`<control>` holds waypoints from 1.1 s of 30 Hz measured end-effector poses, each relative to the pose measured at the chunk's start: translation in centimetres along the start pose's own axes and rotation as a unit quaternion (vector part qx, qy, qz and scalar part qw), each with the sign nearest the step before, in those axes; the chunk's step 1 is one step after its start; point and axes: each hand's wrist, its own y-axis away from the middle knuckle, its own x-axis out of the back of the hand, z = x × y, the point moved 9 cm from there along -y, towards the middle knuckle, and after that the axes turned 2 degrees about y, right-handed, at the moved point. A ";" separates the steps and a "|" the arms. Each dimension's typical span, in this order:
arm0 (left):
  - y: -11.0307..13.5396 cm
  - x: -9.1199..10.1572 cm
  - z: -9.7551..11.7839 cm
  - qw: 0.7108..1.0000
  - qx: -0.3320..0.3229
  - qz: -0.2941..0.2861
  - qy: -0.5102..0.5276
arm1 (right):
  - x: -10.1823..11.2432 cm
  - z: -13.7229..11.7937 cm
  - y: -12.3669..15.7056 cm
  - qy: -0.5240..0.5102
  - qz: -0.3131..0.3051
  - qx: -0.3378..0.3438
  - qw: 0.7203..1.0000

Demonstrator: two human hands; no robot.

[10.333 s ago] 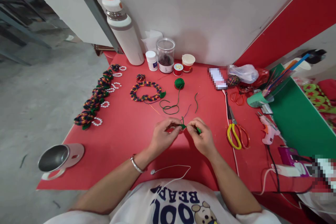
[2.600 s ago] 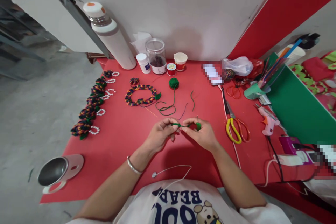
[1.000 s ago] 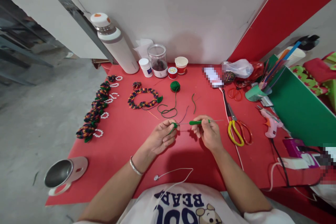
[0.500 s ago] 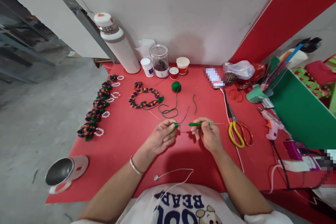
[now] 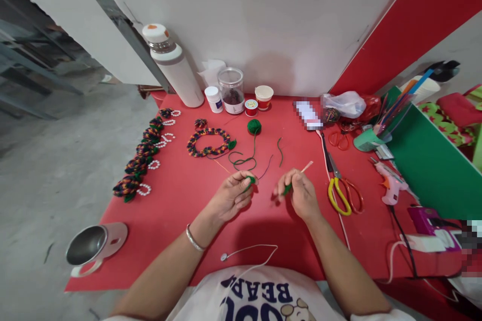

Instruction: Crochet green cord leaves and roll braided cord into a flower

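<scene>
Sm. green yarn piece [image 5: 251,180] pinched at fingertips of left grip [image 5: 231,195] (strand runs off beyond it). Green-handled crochet hook [image 5: 304,167] in right grip [image 5: 301,195], tilted, pale end sticking out past knuckles.

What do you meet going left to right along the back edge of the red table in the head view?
White flask → small white bottle → clear jar → red thread spool → paper cup → plastic bag.

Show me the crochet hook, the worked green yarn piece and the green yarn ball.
crochet hook [image 5: 288,189]: head view, on its green handle.
green yarn piece [image 5: 251,180]: head view, on its exposed end.
green yarn ball [image 5: 254,126]: head view, on its middle.
</scene>
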 end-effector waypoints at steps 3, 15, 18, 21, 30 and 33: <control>-0.2 0.6 0.2 0.999 -0.004 0.031 -0.019 | -1.3 -0.9 0.6 0.172 -0.069 0.034 0.982; -0.2 0.8 -0.7 0.992 -0.032 0.064 -0.101 | -2.4 -0.2 0.5 0.215 -0.058 -0.019 0.975; -0.2 0.8 -1.0 0.991 -0.042 0.065 -0.112 | -2.4 0.0 0.5 0.190 -0.058 -0.039 0.979; -0.1 0.9 -0.7 0.985 -0.069 0.073 -0.142 | -2.5 0.2 0.6 0.192 -0.061 -0.053 0.978; 0.0 0.7 0.0 0.957 -0.109 0.072 -0.259 | -2.4 -0.7 0.5 0.226 -0.042 0.014 0.973; 0.0 0.7 0.2 0.950 -0.115 0.069 -0.281 | -2.4 -1.0 0.6 0.268 -0.037 0.044 0.962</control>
